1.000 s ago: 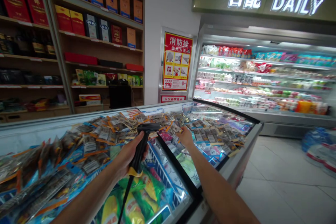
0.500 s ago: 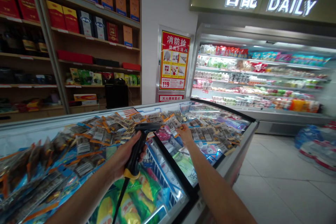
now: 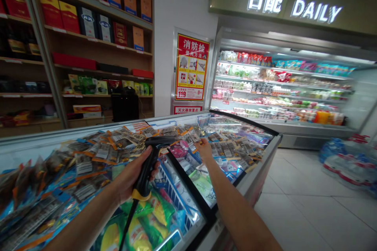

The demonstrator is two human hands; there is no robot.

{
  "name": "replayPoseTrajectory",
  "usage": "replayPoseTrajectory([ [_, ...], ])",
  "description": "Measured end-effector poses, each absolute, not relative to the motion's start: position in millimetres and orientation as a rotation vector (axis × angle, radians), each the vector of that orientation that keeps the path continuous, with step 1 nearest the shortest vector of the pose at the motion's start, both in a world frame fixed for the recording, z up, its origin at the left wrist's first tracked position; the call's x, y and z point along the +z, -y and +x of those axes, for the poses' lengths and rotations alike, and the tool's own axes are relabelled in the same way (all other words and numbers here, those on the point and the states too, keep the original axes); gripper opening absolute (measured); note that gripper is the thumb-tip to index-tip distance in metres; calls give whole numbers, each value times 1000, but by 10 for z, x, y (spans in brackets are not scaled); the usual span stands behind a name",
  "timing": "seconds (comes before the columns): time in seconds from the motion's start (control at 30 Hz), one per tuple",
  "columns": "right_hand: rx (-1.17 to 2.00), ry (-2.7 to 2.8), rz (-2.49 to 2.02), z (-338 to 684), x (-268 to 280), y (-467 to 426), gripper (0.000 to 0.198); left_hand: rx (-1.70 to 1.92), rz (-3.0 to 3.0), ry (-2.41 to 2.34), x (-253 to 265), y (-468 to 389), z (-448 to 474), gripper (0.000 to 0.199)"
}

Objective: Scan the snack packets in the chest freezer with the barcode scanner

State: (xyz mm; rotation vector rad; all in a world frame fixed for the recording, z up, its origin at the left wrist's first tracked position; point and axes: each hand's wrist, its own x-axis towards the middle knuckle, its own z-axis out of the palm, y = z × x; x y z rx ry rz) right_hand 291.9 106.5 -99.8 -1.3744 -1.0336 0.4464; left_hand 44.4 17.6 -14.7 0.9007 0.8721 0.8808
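Note:
My left hand (image 3: 132, 174) is closed round the handle of a black and yellow barcode scanner (image 3: 145, 174), its head turned toward the right and its cable hanging down. Pinched in my right hand (image 3: 204, 150) is a small snack packet (image 3: 191, 136) with an orange edge and a pale label, in front of the scanner's head. Many similar packets (image 3: 103, 152) lie spread over the glass top of a chest freezer, to the left of the scanner. Another group of packets (image 3: 229, 149) lies right of my right hand.
The freezer's black frame (image 3: 188, 176) runs between the glass panes, with green and yellow bags (image 3: 138, 235) beneath. Wooden shelves (image 3: 103, 55) with boxes stand behind at left. A lit refrigerated display (image 3: 279, 86) is at back right. Bottled water packs (image 3: 350, 164) stand on the tiled floor.
The whole view has shifted slightly, so the surroundings sit further left. Both hands keep their holds, the scanner still facing the packet.

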Motion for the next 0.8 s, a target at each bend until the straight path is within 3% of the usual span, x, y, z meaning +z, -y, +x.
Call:
replayPoseTrajectory([
  [0.43, -48, 750, -1935, 3867, -739, -725, 33, 977, 886, -888, -171, -241, 494, 26],
  [0.8, -141, 778, -2154, 3989, -680, -542, 41, 1021, 909, -868, -173, -506, 414, 31],
])
